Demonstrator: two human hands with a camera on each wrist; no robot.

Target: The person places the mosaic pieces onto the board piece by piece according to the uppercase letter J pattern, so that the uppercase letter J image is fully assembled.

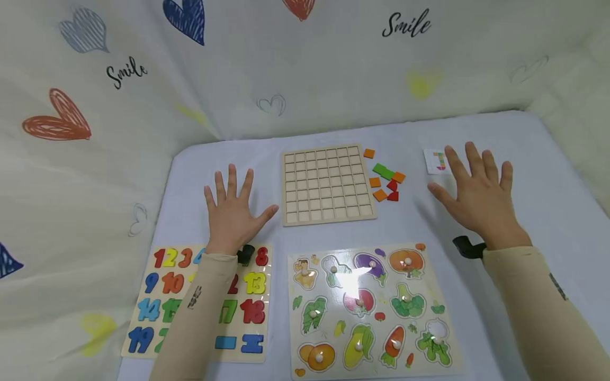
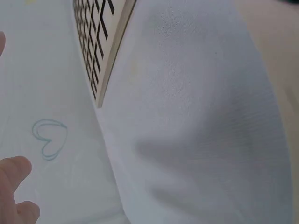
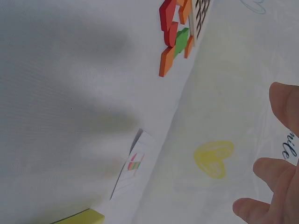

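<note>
My left hand (image 1: 232, 218) is held with spread fingers left of a wooden grid board (image 1: 329, 184), apart from it and holding nothing. Also spread and holding nothing, my right hand (image 1: 483, 201) hovers above the white cloth at the right. Its fingertips overlap the edge of a small card (image 1: 434, 162) with a coloured pattern in the head view. Between the board and that hand lie loose flat pieces: orange squares (image 1: 379, 195), green pieces (image 1: 383, 171) and red pieces (image 1: 393, 196). In the left wrist view, fingers (image 2: 14, 170) show above the cloth.
A number puzzle (image 1: 254, 328) lies front left, partly hidden under my left forearm. At front centre is a vegetable puzzle (image 1: 333, 328) with knobbed pieces. A printed curtain (image 1: 305, 74) hangs behind the table. The right wrist view shows part of a yellow object (image 3: 81, 217), its kind unclear.
</note>
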